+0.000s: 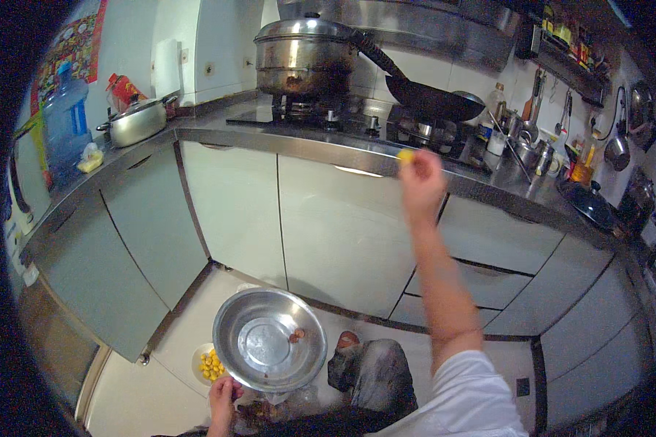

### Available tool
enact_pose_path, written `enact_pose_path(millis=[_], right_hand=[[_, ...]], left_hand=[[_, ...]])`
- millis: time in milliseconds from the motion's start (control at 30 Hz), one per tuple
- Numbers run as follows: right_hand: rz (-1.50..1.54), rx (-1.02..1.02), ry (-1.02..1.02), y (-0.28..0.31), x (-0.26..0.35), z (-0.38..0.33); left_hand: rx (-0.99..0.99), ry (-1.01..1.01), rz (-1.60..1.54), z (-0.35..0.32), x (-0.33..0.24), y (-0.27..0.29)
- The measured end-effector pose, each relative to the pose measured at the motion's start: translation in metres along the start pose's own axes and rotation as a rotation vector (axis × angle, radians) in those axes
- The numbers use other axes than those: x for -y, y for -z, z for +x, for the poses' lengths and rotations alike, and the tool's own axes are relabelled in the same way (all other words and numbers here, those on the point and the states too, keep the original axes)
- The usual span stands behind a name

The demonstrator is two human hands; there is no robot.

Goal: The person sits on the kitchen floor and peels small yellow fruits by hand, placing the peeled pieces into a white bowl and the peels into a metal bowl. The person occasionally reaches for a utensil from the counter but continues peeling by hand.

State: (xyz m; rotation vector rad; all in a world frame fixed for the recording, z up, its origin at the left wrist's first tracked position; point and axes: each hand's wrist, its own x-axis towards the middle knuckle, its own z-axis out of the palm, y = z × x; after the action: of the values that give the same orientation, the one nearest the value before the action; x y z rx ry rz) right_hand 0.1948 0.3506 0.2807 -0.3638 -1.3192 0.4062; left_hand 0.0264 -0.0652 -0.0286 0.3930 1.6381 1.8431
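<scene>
My right hand (423, 182) is stretched far forward, raised in front of the counter edge. Its fingertips pinch a small yellow piece (405, 155), similar in colour to the yellow pieces (211, 365) in a pale bowl (197, 355) on the floor. Low down, my left hand (224, 400) is closed beside the near left rim of a wide steel basin (228, 320). What its fingers hold, if anything, is hidden. A few reddish-brown scraps (297, 336) lie inside the basin, toward its right side.
Pale cabinets (342, 233) stand ahead under a steel counter. On the stove are a large steel pot (304, 58) and a black wok (434, 102). A white lidded pot (137, 124) and a blue water jug (67, 109) stand left. My knee (383, 375) is right of the basin.
</scene>
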Motion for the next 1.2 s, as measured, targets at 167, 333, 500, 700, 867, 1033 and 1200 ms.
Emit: enact_pose_path(millis=[167,333,500,700,867,1033,1200], right_hand=[[-0.487,-0.08,0.224,0.008,-0.02,0.151],[-0.826,-0.048,0.351,-0.008,-0.059,0.197],[-1.159,0.003,0.215,-0.006,-0.081,0.226],[-1.258,0.058,0.021,-0.012,-0.073,0.224],[-1.281,0.191,0.01,-0.001,-0.078,0.234],[-1.177,-0.055,0.372,0.008,-0.086,0.226],[-1.147,0.181,0.173,0.056,-0.101,0.228]], left_hand=[[-0.19,-0.172,0.049,0.019,-0.001,-0.004],[-0.213,-0.217,0.17,0.034,-0.02,-0.013],[-0.289,-0.233,0.187,0.046,-0.021,-0.003],[-0.315,-0.339,0.229,0.049,-0.014,0.012],[-0.259,-0.237,0.274,0.058,-0.006,0.022],[-0.285,-0.23,0.194,0.059,-0.001,0.028],[-0.237,-0.208,0.239,0.055,-0.008,0.023]])
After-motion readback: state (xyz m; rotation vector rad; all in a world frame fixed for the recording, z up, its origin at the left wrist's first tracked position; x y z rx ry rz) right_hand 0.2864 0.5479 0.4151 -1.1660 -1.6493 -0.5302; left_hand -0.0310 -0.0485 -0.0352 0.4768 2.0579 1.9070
